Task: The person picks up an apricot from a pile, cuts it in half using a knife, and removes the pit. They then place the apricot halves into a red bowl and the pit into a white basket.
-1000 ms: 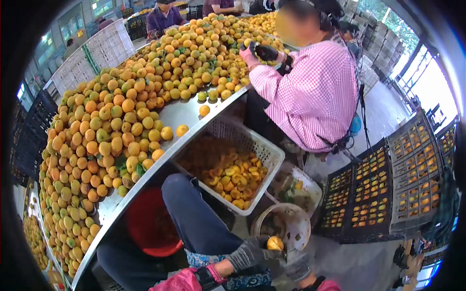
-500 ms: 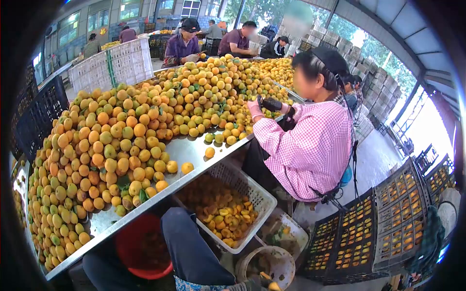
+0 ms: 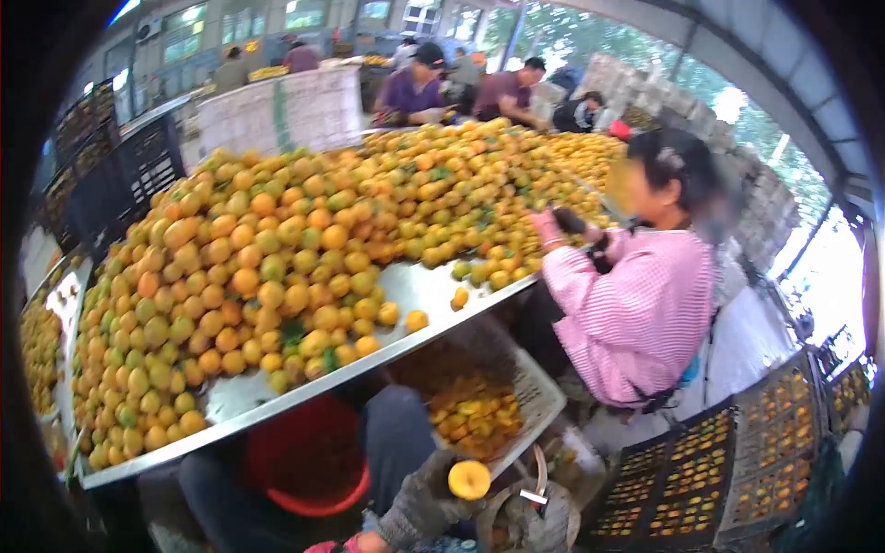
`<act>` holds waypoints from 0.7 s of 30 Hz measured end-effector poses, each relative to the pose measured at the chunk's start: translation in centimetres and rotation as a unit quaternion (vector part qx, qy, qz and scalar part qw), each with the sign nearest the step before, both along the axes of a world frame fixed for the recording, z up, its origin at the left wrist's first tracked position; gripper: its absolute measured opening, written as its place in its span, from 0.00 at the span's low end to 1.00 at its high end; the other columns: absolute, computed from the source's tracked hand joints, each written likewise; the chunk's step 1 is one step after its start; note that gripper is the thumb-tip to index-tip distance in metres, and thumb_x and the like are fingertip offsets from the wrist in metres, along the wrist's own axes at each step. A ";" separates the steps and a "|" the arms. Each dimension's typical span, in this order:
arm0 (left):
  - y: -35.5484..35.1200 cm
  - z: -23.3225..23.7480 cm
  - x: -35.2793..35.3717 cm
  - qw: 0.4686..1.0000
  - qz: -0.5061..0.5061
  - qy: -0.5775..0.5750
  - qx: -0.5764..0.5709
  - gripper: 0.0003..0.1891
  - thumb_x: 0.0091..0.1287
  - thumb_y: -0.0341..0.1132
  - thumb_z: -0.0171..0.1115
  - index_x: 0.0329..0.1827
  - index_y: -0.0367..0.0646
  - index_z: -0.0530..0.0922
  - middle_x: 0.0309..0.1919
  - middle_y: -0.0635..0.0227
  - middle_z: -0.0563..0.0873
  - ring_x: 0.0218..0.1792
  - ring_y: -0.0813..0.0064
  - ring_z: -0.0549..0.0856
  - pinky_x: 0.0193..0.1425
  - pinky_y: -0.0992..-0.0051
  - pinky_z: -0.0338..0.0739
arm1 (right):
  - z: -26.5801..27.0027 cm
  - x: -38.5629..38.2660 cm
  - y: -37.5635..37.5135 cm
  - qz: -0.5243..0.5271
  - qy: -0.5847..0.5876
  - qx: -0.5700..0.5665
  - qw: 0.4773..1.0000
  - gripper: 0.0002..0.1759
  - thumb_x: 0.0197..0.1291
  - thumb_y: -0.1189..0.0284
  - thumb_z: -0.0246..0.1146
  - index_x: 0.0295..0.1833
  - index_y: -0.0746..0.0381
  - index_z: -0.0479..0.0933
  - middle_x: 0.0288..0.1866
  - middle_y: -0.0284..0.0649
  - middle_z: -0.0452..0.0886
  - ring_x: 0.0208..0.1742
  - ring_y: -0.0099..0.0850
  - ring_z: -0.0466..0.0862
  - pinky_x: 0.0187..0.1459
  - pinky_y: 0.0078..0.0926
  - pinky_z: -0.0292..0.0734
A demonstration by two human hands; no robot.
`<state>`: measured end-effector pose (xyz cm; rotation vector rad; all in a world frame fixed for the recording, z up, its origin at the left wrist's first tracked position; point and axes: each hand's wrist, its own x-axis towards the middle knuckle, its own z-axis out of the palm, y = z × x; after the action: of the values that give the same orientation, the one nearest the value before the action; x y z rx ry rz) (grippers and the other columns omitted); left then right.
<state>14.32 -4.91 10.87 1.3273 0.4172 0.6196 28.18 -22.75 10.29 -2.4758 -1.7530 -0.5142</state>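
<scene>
My left hand [image 3: 419, 507], in a grey glove, is at the bottom centre, closed on a cut yellow-orange fruit half [image 3: 469, 479] with its flat side showing. To its right my right hand [image 3: 550, 523], also grey-gloved and blurred, is closed round a small tool with a curved band [image 3: 540, 468] and a pale metal edge. A pale bucket [image 3: 490, 523] is partly hidden beneath that hand. Above both hands, a white crate [image 3: 546, 405] holds cut fruit pieces [image 3: 475, 419].
Whole orange and green fruit [image 3: 277, 267] is heaped on a metal table [image 3: 419, 288]. A red bucket [image 3: 323, 498] stands below its edge. On the right sits a co-worker in a pink checked top [image 3: 636, 313], near black crates of fruit [image 3: 687, 470]. Other people work behind.
Both my hands have come up into view from the bottom edge, with the fruit half and the tool. The camera view has shifted, so the table and co-worker appear further right.
</scene>
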 end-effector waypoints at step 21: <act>6.5 -5.6 -12.8 0.951 0.233 -0.034 -0.201 0.28 0.66 0.43 0.65 0.65 0.38 0.71 0.52 0.65 0.82 0.53 0.75 0.80 0.60 0.72 0.75 | -1.2 -10.0 18.0 0.129 0.642 -0.048 0.754 0.19 0.66 0.63 0.62 0.54 0.66 0.76 0.34 0.38 0.84 0.35 0.27 0.85 0.40 0.25 0.79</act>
<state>1.57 1.55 5.27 0.8148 0.7681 0.9132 18.21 -4.78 9.04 -1.6445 -1.3335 1.0797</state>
